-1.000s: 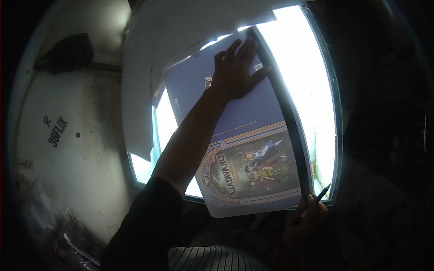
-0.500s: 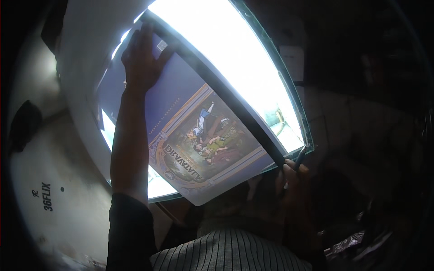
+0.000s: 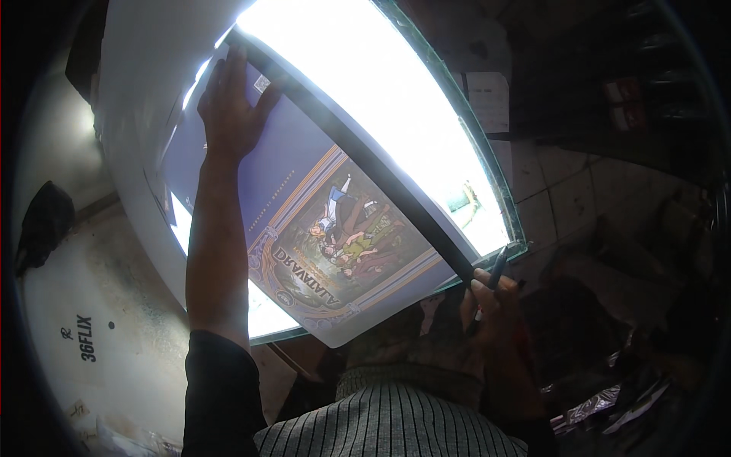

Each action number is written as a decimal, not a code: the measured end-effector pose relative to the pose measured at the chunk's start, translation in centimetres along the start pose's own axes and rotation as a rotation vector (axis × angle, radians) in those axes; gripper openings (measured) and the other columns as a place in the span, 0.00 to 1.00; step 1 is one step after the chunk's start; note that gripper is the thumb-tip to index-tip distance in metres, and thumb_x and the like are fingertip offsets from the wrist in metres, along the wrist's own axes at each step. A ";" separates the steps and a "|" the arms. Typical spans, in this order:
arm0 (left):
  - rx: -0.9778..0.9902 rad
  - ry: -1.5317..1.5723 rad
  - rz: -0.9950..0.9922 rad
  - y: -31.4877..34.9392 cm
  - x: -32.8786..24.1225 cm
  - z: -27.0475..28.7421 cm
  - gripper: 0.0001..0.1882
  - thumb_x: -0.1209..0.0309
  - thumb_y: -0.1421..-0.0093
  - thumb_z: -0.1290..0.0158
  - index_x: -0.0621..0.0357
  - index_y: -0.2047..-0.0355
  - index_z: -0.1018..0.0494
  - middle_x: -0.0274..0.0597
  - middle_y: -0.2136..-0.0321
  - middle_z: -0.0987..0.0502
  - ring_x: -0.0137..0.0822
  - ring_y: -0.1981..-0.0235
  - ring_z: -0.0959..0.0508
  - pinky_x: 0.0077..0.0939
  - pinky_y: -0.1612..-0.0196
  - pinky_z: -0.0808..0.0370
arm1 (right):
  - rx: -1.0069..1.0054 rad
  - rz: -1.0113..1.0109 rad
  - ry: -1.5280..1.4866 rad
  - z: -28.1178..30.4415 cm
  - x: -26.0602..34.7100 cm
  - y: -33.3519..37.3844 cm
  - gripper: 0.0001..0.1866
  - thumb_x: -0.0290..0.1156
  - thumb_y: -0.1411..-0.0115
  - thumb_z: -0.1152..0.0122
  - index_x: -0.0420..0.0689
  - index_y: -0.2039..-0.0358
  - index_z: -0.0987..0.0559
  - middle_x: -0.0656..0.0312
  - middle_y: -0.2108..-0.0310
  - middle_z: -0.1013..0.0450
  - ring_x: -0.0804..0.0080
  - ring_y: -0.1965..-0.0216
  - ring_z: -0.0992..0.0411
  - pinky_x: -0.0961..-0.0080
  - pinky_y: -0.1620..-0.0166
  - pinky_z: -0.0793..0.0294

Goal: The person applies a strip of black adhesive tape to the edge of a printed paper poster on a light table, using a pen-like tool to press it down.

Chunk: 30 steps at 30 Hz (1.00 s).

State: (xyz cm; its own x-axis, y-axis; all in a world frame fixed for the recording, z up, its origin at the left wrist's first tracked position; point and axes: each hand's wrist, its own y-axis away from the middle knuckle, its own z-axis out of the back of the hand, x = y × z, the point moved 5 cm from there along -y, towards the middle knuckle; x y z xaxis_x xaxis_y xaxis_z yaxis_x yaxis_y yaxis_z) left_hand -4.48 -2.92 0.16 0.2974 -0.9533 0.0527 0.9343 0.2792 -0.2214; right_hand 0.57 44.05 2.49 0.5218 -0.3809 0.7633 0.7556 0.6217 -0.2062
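A large printed sheet (image 3: 263, 179) in blue-violet, with a framed illustration of several figures, lies slantwise on a brightly lit glass-topped light table (image 3: 365, 68). Along its right edge runs a long dark ruler (image 3: 365, 160). My left hand (image 3: 234, 118) lies flat on the sheet's far part, fingers spread, its fingertips near the ruler's far end. At the near end of the ruler, my right hand (image 3: 493, 297) pinches it between thumb and fingers. A dark pen-like tool (image 3: 499, 266) sticks up between that hand's fingers; its exact kind is unclear.
The table's greenish glass edge (image 3: 476, 126) curves along the right. A pale surface with black lettering (image 3: 85, 339) is at the left, with a dark crumpled thing (image 3: 46, 221) on it. A white paper (image 3: 487, 103) and dim clutter lie beyond the table, over a tiled floor.
The view has shifted slightly and the dim surroundings look brighter. Both hands, the ruler and the sheet keep nearly the same places relative to one another.
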 end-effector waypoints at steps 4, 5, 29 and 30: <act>0.019 0.026 0.009 -0.1 -0.4 0.4 0.44 0.39 0.37 0.50 0.57 0.31 0.43 0.53 0.31 0.41 0.55 0.30 0.43 0.54 0.30 0.48 | -0.013 -0.003 -0.007 0.2 0.1 -0.3 0.22 0.15 0.41 0.39 0.44 0.46 0.25 0.55 0.52 0.31 0.81 0.78 0.30 0.79 0.73 0.31; 0.021 0.028 0.008 -0.1 -0.4 0.3 0.44 0.39 0.37 0.50 0.57 0.31 0.43 0.53 0.31 0.41 0.55 0.30 0.43 0.54 0.30 0.48 | 0.000 -0.020 -0.042 0.1 -0.1 0.0 0.21 0.15 0.41 0.39 0.43 0.46 0.24 0.54 0.53 0.30 0.80 0.78 0.30 0.79 0.73 0.31; 0.031 0.071 0.006 -0.3 -1.2 0.6 0.50 0.36 0.42 0.46 0.58 0.31 0.44 0.54 0.32 0.40 0.57 0.30 0.43 0.54 0.30 0.47 | 0.057 -0.114 -0.051 0.1 -0.8 1.2 0.24 0.17 0.49 0.34 0.45 0.50 0.22 0.54 0.51 0.26 0.70 0.63 0.28 0.73 0.63 0.29; 0.042 0.074 0.012 -0.3 -1.3 0.7 0.50 0.36 0.42 0.46 0.58 0.31 0.44 0.55 0.32 0.40 0.57 0.30 0.43 0.55 0.30 0.47 | 0.072 -0.082 0.030 0.2 -0.8 1.2 0.25 0.17 0.52 0.33 0.46 0.50 0.22 0.55 0.51 0.25 0.66 0.59 0.29 0.70 0.60 0.30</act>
State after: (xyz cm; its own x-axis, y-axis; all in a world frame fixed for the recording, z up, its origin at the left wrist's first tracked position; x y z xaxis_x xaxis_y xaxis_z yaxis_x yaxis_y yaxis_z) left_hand -5.07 -1.67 0.81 0.2951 -0.9552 -0.0219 0.9385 0.2941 -0.1808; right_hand 1.00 45.17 1.77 0.4719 -0.4518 0.7570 0.7664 0.6347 -0.0989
